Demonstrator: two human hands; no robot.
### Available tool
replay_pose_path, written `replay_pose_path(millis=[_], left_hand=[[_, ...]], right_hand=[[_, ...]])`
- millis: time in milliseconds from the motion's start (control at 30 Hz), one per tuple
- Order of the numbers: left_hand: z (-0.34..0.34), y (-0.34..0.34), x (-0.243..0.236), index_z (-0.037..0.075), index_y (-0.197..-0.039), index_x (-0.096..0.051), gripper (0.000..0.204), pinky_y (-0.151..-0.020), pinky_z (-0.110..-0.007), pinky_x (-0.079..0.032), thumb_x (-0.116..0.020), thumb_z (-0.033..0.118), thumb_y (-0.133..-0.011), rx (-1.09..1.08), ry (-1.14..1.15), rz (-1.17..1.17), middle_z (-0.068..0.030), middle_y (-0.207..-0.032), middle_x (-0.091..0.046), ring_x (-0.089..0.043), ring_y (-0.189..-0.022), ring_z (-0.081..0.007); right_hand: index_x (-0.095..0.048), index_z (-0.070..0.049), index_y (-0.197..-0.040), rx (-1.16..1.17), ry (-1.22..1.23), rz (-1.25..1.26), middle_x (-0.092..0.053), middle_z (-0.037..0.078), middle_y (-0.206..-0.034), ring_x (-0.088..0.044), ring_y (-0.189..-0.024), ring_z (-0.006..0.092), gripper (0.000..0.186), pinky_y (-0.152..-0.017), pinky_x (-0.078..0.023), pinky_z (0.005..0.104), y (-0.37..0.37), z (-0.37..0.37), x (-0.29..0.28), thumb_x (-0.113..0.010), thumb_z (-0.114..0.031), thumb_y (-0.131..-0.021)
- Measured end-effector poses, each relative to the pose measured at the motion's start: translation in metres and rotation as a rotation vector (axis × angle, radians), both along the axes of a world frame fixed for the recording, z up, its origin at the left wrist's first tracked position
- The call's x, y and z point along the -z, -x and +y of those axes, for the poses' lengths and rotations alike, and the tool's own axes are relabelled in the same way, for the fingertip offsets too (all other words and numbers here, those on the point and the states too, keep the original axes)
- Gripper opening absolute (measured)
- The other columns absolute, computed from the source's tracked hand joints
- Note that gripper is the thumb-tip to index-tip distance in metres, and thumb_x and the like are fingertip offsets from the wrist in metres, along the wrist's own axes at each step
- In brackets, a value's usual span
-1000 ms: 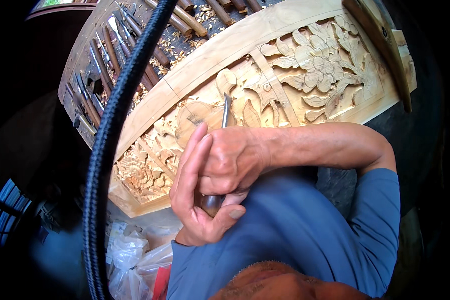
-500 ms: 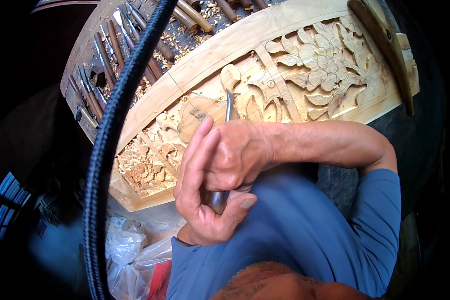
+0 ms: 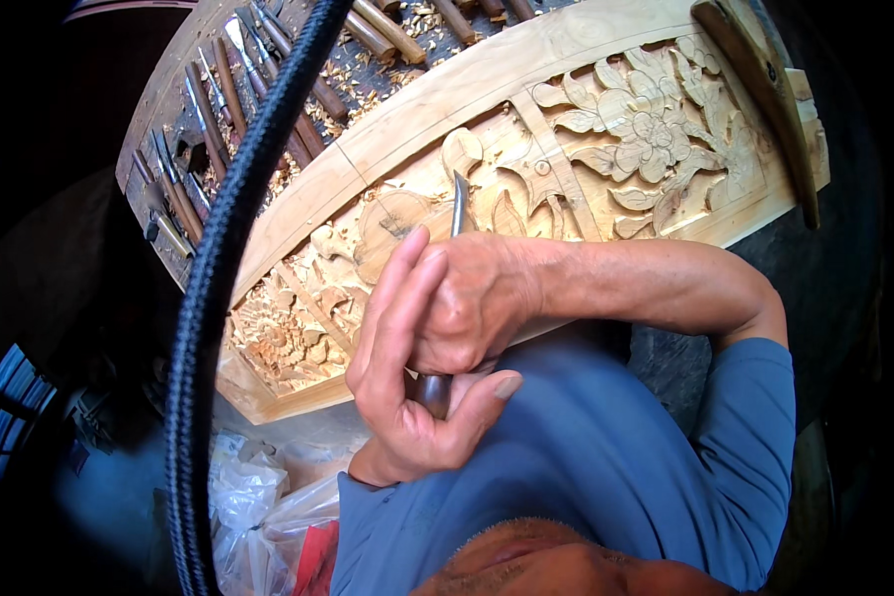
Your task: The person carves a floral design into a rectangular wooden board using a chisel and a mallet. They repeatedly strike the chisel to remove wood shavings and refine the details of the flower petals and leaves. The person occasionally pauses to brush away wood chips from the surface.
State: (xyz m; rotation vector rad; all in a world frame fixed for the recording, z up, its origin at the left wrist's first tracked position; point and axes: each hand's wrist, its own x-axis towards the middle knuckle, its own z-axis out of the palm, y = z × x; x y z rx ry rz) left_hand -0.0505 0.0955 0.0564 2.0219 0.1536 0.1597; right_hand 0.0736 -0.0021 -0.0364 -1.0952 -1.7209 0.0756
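Observation:
My right hand (image 3: 472, 303) is closed on a chisel (image 3: 459, 199), its forearm coming in from the right; the blade tip rests on a raised, partly shaped form in the pale carved wooden panel (image 3: 417, 99). My left hand (image 3: 402, 382) cups the lower end of the chisel, fingers curled against the back of my right hand, thumb beside the rounded handle end. The panel has outlined leaves and a large flower at the right, and finer carving with shavings at the left.
Several chisels and gouges (image 3: 209, 119) lie among shavings on the dark bench (image 3: 144, 149) behind the panel. A curved wooden bar (image 3: 795, 149) crosses its right end. A black braided cable (image 3: 209, 298) hangs close on the left. Clear plastic bags (image 3: 258, 497) sit below.
My two hands and the chisel have shifted a little away from my body and slightly right, the blade tip moving higher on the panel. The grip looks much the same.

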Motion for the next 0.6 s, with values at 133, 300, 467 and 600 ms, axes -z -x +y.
replay_pose_path(millis=[133,300,467,600], left_hand=[[0.004,-0.001,0.0,-0.014,-0.148,-0.058,0.093,-0.117,-0.05,-0.048,-0.094,0.028,-0.074,0.016,-0.02,0.005,-0.0425,-0.151,-0.056,-0.06,-0.14,-0.0513],[0.007,-0.002,0.001,-0.011,-0.147,-0.06,0.092,-0.117,-0.051,-0.049,-0.095,0.027,-0.071,0.013,-0.034,0.005,-0.0409,-0.149,-0.058,-0.061,-0.14,-0.0514],[0.011,-0.005,0.006,-0.007,-0.146,-0.064,0.09,-0.118,-0.053,-0.047,-0.096,0.026,-0.068,0.014,-0.016,-0.011,-0.039,-0.147,-0.061,-0.062,-0.138,-0.0518],[0.018,-0.002,0.012,-0.004,-0.144,-0.067,0.088,-0.122,-0.06,-0.042,-0.095,0.024,-0.065,0.003,-0.004,0.004,-0.0371,-0.143,-0.065,-0.064,-0.138,-0.0508]], right_hand=[[-0.071,-0.005,-0.072,-0.024,0.029,-0.017,-0.072,0.009,-0.076,-0.072,-0.073,0.0263,0.015,-0.063,-0.059,0.0396,0.0,0.0,0.0,-0.07,-0.02,-0.077],[-0.071,-0.006,-0.071,-0.011,0.008,-0.033,-0.071,0.009,-0.075,-0.072,-0.073,0.0262,0.015,-0.062,-0.058,0.0396,-0.001,0.003,0.0,-0.071,-0.02,-0.076],[-0.066,-0.008,-0.073,0.105,-0.085,-0.081,-0.062,0.005,-0.069,-0.062,-0.061,0.018,0.012,-0.052,-0.05,0.0352,0.004,0.009,0.01,-0.072,-0.018,-0.075],[-0.066,-0.007,-0.074,0.172,-0.096,-0.149,-0.063,0.005,-0.07,-0.061,-0.061,0.0179,0.012,-0.052,-0.05,0.0354,0.004,0.011,0.01,-0.072,-0.018,-0.075]])
